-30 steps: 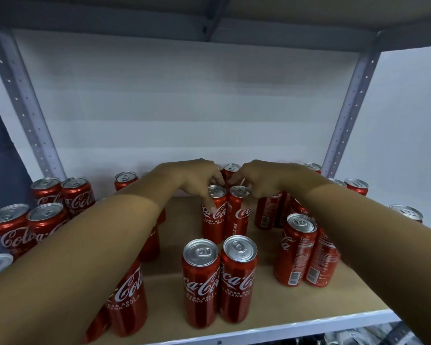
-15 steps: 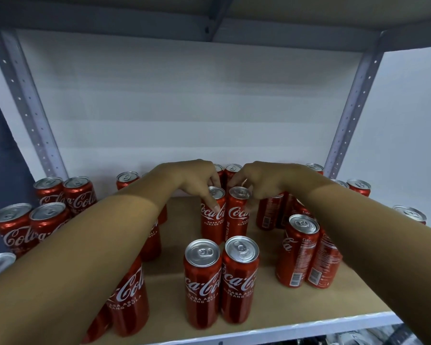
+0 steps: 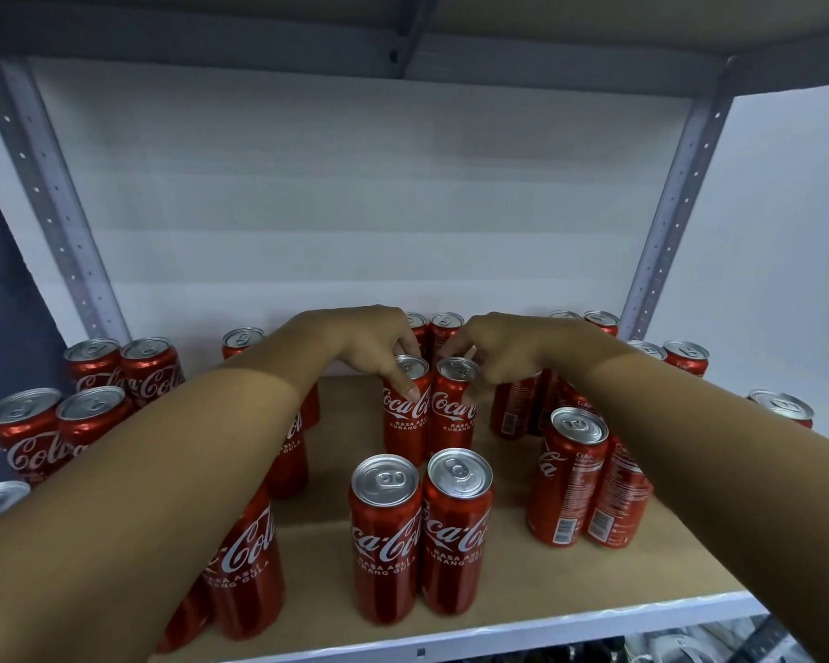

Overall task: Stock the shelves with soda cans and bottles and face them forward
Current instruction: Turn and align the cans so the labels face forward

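Two slim red cola cans stand side by side in the middle of the wooden shelf (image 3: 508, 586). My left hand (image 3: 372, 344) grips the top of the left can (image 3: 403, 413) with curled fingers. My right hand (image 3: 503, 349) grips the top of the right can (image 3: 453, 409) the same way. Both logos face forward. In front of them stands another pair of cans (image 3: 422, 533), logos forward. Behind my hands, two more can tops (image 3: 443, 323) show at the back.
Several cans stand at the left (image 3: 92, 409), some under my left arm. A pair at the right (image 3: 580, 476) shows barcodes forward, with more cans behind. Grey metal uprights (image 3: 666, 232) flank the white back wall. The shelf's white front edge (image 3: 498, 634) is near.
The two gripped cans have turned, so that their logos face forward more fully. My hands stay on their tops.
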`<state>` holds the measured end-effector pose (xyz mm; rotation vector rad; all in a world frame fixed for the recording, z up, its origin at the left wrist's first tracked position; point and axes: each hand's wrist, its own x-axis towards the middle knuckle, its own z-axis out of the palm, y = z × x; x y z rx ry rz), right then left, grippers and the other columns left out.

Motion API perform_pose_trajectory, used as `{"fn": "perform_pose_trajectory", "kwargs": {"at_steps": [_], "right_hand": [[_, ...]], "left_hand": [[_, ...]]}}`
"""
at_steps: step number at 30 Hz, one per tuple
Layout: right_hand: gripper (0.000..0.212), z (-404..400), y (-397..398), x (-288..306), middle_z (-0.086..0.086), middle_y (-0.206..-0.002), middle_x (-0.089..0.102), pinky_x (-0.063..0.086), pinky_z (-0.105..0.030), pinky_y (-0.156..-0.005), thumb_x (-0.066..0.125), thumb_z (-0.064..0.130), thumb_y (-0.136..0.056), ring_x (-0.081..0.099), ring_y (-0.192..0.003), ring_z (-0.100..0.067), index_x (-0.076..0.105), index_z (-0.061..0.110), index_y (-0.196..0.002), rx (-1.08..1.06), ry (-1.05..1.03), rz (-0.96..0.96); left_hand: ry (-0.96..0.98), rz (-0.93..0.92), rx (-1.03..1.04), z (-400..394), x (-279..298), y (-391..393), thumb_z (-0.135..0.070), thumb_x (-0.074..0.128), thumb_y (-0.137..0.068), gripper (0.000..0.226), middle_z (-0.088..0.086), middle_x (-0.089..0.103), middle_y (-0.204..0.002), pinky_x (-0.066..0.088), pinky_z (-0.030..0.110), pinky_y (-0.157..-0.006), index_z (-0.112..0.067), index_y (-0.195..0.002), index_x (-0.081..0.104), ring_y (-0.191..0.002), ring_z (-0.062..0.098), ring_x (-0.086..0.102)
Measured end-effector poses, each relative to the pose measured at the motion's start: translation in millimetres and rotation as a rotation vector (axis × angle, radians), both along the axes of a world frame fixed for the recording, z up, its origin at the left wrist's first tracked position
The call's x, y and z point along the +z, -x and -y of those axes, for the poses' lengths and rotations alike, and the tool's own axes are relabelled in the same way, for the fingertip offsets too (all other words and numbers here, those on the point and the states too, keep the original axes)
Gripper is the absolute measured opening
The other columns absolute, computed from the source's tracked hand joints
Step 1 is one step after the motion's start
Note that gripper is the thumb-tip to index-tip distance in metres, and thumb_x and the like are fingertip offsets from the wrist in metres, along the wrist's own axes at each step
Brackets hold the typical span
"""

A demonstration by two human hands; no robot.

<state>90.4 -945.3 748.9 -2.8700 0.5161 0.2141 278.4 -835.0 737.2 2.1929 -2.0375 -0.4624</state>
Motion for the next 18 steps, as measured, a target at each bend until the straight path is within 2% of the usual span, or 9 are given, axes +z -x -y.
{"fn": "perform_pose_trajectory", "kwargs": {"at_steps": [4,7,9,13,15,18], "right_hand": [[0.056,2,-2,-4,0.005,-0.125,0.067,0.051,-0.032,-0.090,0.084,0.036,-0.077,0.063,-0.092,-0.007,0.064,0.023,-0.128,-0.009,-0.013,0.034],[0.054,1,-2,-6,0.004,-0.123,0.069,0.050,-0.026,-0.082,0.084,0.037,-0.078,0.058,-0.074,0.007,0.066,0.021,-0.127,-0.018,-0.052,0.078],[0.054,0,-2,-8,0.003,-0.126,0.067,0.050,-0.021,-0.075,0.084,0.034,-0.079,0.057,-0.071,0.009,0.065,0.020,-0.128,-0.023,-0.079,0.105],[0.056,0,-5,-11,0.003,-0.127,0.067,0.048,-0.015,-0.066,0.085,0.032,-0.078,0.059,-0.077,0.007,0.065,0.019,-0.128,-0.019,-0.110,0.129],[0.057,-1,-6,-12,0.005,-0.125,0.066,0.043,-0.014,-0.066,0.085,0.034,-0.077,0.058,-0.081,0.007,0.065,0.019,-0.128,-0.013,-0.106,0.132],[0.058,-4,-10,-13,0.006,-0.121,0.067,0.042,-0.015,-0.068,0.086,0.037,-0.076,0.062,-0.092,-0.002,0.066,0.019,-0.127,-0.004,-0.101,0.136]], "left_hand": [[-0.019,-0.011,-0.022,-1,1,0,-0.045,0.087,-0.074,0.049,-0.013,0.075,-0.114,0.054,0.040,-0.101,-0.028,-0.119,0.075,-0.106,0.008,0.068],[-0.032,0.003,-0.025,-2,2,-1,-0.045,0.087,-0.075,0.049,-0.015,0.075,-0.113,0.055,0.040,-0.101,-0.029,-0.119,0.075,-0.104,0.007,0.068],[-0.033,0.014,-0.031,-4,3,-3,-0.047,0.087,-0.073,0.051,-0.016,0.074,-0.114,0.054,0.040,-0.101,-0.030,-0.119,0.075,-0.106,0.007,0.068],[-0.029,0.015,-0.031,-9,4,-5,-0.049,0.088,-0.072,0.054,-0.015,0.072,-0.118,0.053,0.040,-0.102,-0.030,-0.121,0.074,-0.110,0.009,0.066],[-0.031,0.024,-0.026,-12,5,-5,-0.049,0.088,-0.072,0.056,-0.015,0.072,-0.119,0.053,0.039,-0.102,-0.030,-0.122,0.073,-0.109,0.008,0.066],[-0.039,0.013,-0.018,-19,7,-6,-0.048,0.089,-0.071,0.058,-0.015,0.073,-0.119,0.053,0.038,-0.103,-0.028,-0.123,0.073,-0.107,0.005,0.066]]}}
